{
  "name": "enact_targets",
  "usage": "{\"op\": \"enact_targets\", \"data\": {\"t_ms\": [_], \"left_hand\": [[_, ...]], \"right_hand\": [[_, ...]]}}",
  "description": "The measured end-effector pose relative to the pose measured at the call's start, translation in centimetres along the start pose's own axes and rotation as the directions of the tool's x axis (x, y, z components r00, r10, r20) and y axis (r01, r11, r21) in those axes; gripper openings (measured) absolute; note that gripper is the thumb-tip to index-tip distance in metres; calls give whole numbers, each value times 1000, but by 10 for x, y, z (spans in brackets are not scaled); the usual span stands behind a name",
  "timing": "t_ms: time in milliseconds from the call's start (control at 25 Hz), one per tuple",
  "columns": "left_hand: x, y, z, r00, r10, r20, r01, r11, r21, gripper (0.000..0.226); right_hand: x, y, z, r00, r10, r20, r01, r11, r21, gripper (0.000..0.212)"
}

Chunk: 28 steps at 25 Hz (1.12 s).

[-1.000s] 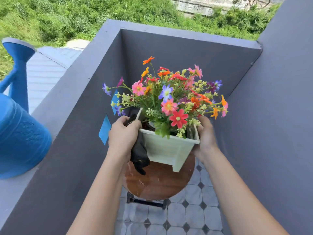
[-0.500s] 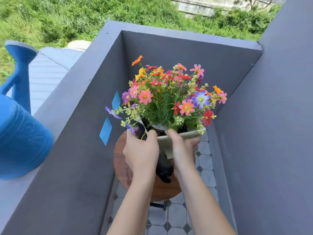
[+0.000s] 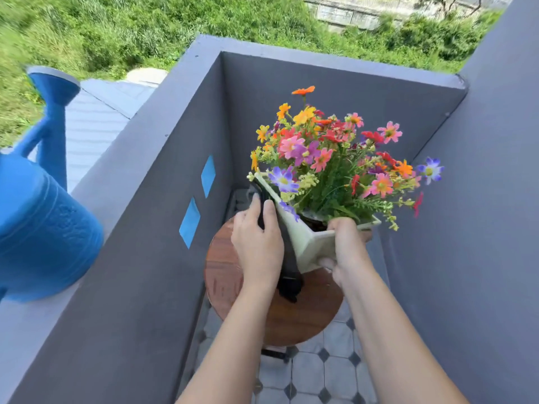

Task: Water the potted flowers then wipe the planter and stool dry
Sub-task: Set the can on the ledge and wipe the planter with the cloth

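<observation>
The left hand (image 3: 258,243) presses a dark cloth (image 3: 287,269) flat against the planter's (image 3: 309,243) left side, fingers extended over it, while the right hand (image 3: 347,252) is closed on the planter's near corner, holding it tilted and lifted above the round wooden stool (image 3: 233,275). With the blue watering can (image 3: 43,228) set aside on the ledge (image 3: 122,182), this looks like the wiping step on the planter. Next would likely be turning it to dry the other sides, then setting it down and wiping the stool, keeping a firm grip so the flowers (image 3: 335,158) do not tip out.
</observation>
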State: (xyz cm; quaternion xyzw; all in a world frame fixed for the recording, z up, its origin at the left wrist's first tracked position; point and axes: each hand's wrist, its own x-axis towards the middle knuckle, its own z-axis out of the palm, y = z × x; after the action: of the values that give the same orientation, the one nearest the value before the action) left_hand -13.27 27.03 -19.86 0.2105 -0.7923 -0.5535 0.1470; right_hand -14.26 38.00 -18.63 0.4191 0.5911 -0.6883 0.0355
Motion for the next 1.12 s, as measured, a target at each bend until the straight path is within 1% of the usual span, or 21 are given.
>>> {"op": "enact_targets", "data": {"t_ms": [80, 160, 200, 240, 280, 320, 360, 440, 480, 520, 680, 760, 800, 840, 880, 920, 960, 1000, 1040, 1080, 1120], "left_hand": [[2, -5, 0, 999, 34, 29, -33, 999, -20, 33], [-18, -6, -1, 977, 206, 53, -203, 978, -54, 34], [-32, -6, -3, 948, 311, 68, -307, 949, -64, 35], [-40, -9, -3, 911, 403, 92, -399, 915, -56, 36], [-39, -11, -4, 875, 469, 116, -468, 883, -38, 34], [-28, -11, -4, 861, 491, 132, -493, 870, -13, 32], [-12, -11, -5, 877, 460, 135, -468, 883, 29, 31], [22, -8, -7, 945, 303, 122, -316, 943, 101, 31], [32, -8, -10, 961, 249, 119, -262, 958, 113, 32], [33, -7, -11, 963, 244, 116, -256, 961, 105, 31], [-15, -1, -13, 889, 424, 170, -432, 902, 10, 29], [-18, 1, -13, 859, 474, 194, -490, 870, 48, 29], [-10, 1, -12, 867, 469, 170, -486, 871, 76, 29], [2, 1, -11, 900, 413, 141, -427, 899, 93, 30], [16, 0, -10, 955, 278, 108, -288, 954, 90, 34], [30, 1, -9, 994, 79, 79, -85, 994, 75, 38], [38, 0, -9, 991, -111, 70, 108, 993, 50, 42], [36, 0, -6, 971, -227, 76, 225, 974, 31, 45], [25, 3, -3, 957, -276, 92, 276, 961, 4, 46], [9, 8, -1, 955, -275, 108, 280, 959, -36, 46], [-11, 16, -1, 958, -256, 125, 268, 960, -87, 45]], "right_hand": [[7, 0, -4, 1000, -1, 8, 1, 1000, 14, 94], [13, -2, -4, 1000, 7, 14, -7, 1000, 15, 102], [14, -4, -5, 1000, 13, 6, -13, 1000, 9, 103], [17, -6, -6, 1000, 15, 2, -15, 1000, 3, 97], [19, -8, -8, 1000, 13, 6, -13, 1000, -10, 85], [22, -9, -10, 1000, 13, 12, -13, 999, -35, 72], [24, -10, -12, 1000, 13, 24, -12, 998, -62, 66], [27, -9, -14, 998, 11, 58, -5, 995, -102, 66], [30, -9, -13, 998, 10, 70, -2, 993, -118, 66], [31, -9, -11, 997, 12, 79, -2, 991, -130, 67], [35, -10, -8, 997, -6, 71, 15, 992, -126, 68], [38, -10, -11, 998, -18, 60, 26, 990, -135, 66], [39, -10, -12, 997, -18, 72, 27, 991, -133, 62], [40, -9, -13, 996, -19, 89, 30, 992, -122, 58], [38, -9, -13, 995, -16, 100, 28, 993, -116, 54], [35, -8, -13, 995, -16, 103, 28, 993, -116, 56], [35, -7, -11, 994, -22, 104, 34, 992, -122, 66], [37, -4, -11, 995, -34, 91, 46, 990, -133, 84], [39, -2, -9, 996, -45, 71, 54, 989, -141, 97], [41, -2, -8, 997, -50, 52, 56, 989, -136, 101], [41, -2, -6, 998, -44, 43, 49, 990, -131, 98]]}}
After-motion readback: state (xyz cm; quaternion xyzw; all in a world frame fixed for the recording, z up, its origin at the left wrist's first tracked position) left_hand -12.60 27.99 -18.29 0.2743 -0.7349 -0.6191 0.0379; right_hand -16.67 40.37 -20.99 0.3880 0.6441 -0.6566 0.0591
